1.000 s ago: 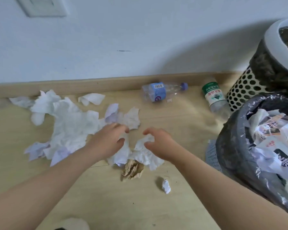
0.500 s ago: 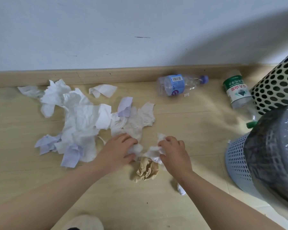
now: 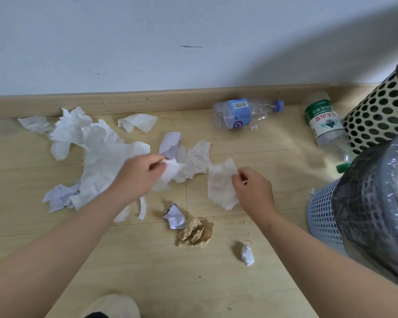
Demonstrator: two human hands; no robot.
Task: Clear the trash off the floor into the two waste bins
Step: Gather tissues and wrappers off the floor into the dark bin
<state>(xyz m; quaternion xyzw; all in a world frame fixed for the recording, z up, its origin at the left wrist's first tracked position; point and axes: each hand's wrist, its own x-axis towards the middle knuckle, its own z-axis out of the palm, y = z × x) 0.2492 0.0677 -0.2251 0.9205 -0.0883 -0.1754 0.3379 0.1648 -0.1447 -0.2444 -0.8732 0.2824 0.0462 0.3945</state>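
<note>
White tissue and paper scraps [image 3: 101, 154] lie spread over the wooden floor at the left. My left hand [image 3: 139, 175] pinches a white tissue [image 3: 170, 172] near the middle. A separate tissue piece [image 3: 220, 187] hangs from the pinching fingers of my right hand [image 3: 253, 191]. Below them lie a crumpled white paper [image 3: 175, 215], a brown paper ball [image 3: 195, 231] and a small white wad [image 3: 247, 253]. A blue-labelled bottle [image 3: 241, 113] and a green-labelled bottle [image 3: 324, 122] lie by the skirting. The blue mesh bin [image 3: 324, 216] with a black liner stands at the right, with the cream perforated bin [image 3: 375, 113] behind it.
A wooden skirting board [image 3: 147, 99] and a pale wall close off the far side. A light shoe [image 3: 112, 306] shows at the bottom edge. The blue bin's liner bulges with paper waste at the right edge.
Both hands have lifted and moved apart, each pulling up a tissue piece. The crumpled white paper and brown ball that lay between them now lie uncovered.
</note>
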